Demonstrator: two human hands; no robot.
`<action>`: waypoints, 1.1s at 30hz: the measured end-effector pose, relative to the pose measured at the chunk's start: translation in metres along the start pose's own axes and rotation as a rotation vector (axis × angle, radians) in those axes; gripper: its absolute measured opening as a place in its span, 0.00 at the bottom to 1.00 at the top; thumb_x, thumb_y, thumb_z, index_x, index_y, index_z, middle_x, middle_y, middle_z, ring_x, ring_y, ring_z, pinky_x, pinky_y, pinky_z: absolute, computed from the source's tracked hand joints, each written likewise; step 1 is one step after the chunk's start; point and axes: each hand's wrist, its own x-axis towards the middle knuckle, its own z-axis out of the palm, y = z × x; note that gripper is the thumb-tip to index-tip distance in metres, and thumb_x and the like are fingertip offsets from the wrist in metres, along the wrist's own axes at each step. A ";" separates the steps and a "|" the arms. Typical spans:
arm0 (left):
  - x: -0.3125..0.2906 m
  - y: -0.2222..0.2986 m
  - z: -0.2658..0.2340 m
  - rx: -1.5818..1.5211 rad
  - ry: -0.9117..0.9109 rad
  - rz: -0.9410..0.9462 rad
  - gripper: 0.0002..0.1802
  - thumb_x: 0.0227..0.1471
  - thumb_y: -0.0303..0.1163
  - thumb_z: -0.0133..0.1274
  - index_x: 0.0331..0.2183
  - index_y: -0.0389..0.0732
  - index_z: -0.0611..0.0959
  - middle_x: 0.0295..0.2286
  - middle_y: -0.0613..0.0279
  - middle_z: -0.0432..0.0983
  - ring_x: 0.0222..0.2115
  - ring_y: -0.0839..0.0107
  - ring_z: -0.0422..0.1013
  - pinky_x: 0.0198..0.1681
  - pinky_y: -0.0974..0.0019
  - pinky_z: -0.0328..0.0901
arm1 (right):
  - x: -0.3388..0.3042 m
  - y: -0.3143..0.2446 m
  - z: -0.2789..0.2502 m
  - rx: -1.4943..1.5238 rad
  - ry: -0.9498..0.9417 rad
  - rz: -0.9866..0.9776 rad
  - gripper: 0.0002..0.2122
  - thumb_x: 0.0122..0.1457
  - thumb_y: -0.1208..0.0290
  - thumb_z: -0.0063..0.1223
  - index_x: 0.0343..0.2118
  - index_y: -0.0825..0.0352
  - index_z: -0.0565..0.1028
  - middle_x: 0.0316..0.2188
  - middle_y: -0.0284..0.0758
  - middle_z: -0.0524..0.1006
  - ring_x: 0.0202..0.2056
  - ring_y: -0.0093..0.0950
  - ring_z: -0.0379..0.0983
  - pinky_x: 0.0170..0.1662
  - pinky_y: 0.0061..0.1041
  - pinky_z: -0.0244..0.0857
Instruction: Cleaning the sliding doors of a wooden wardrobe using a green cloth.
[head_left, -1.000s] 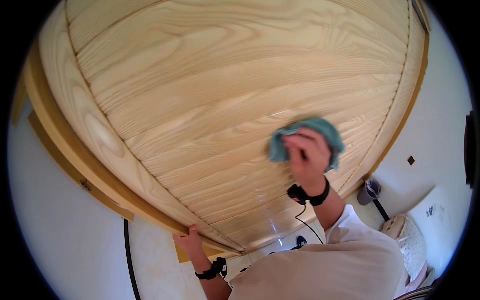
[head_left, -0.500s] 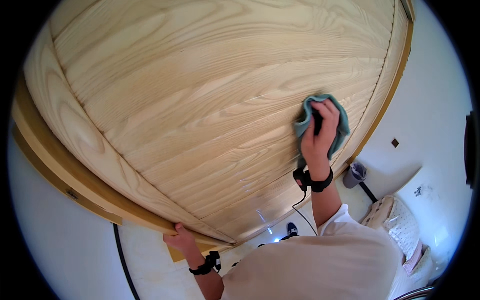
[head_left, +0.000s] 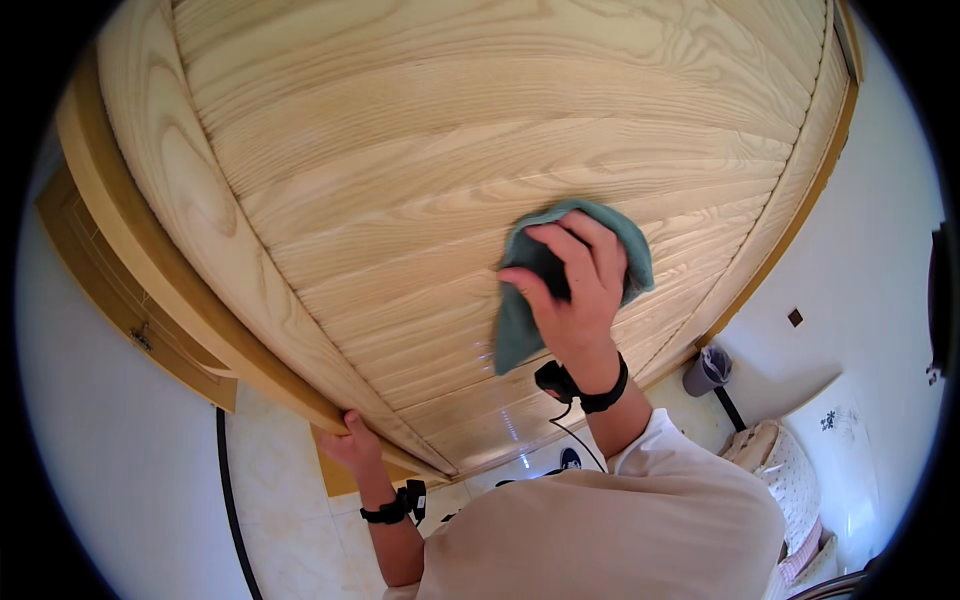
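Gripping the green cloth against the wooden door with the curled right hand, clasping the door's edge with the left hand, ideally pressing evenly along the grain

The cloth, near the centre toward 3 o'clock, is a plain muted teal-green. At 12, the wooden panel is pale honey-blond with wavy darker grain; its side edge, toward 9, is deeper ochre. The shirt at 5 is plain beige-white. Toward 4, the pillow is whitish with small dark specks. Near 3, the bin is greyish purple, the diamond tile brown.
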 end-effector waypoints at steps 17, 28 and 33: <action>0.000 0.002 -0.004 -0.050 -0.016 -0.047 0.33 0.58 0.51 0.57 0.46 0.25 0.77 0.38 0.49 0.78 0.37 0.63 0.74 0.42 0.61 0.68 | 0.002 0.049 -0.030 -0.107 0.063 0.041 0.17 0.47 0.79 0.66 0.42 0.64 0.77 0.45 0.40 0.75 0.47 0.40 0.71 0.50 0.35 0.63; 0.004 0.000 -0.004 -0.011 0.002 -0.051 0.33 0.57 0.51 0.58 0.47 0.27 0.77 0.40 0.49 0.79 0.39 0.61 0.74 0.44 0.59 0.68 | -0.064 0.170 -0.057 -0.160 0.379 0.339 0.13 0.57 0.82 0.55 0.46 0.69 0.73 0.45 0.40 0.72 0.49 0.36 0.68 0.55 0.31 0.62; 0.003 0.005 0.000 -0.051 0.022 -0.060 0.34 0.56 0.51 0.59 0.46 0.26 0.78 0.38 0.49 0.80 0.37 0.60 0.75 0.43 0.59 0.69 | -0.069 0.154 -0.048 -0.221 0.346 0.278 0.16 0.56 0.80 0.55 0.48 0.69 0.72 0.51 0.43 0.71 0.54 0.42 0.66 0.59 0.37 0.57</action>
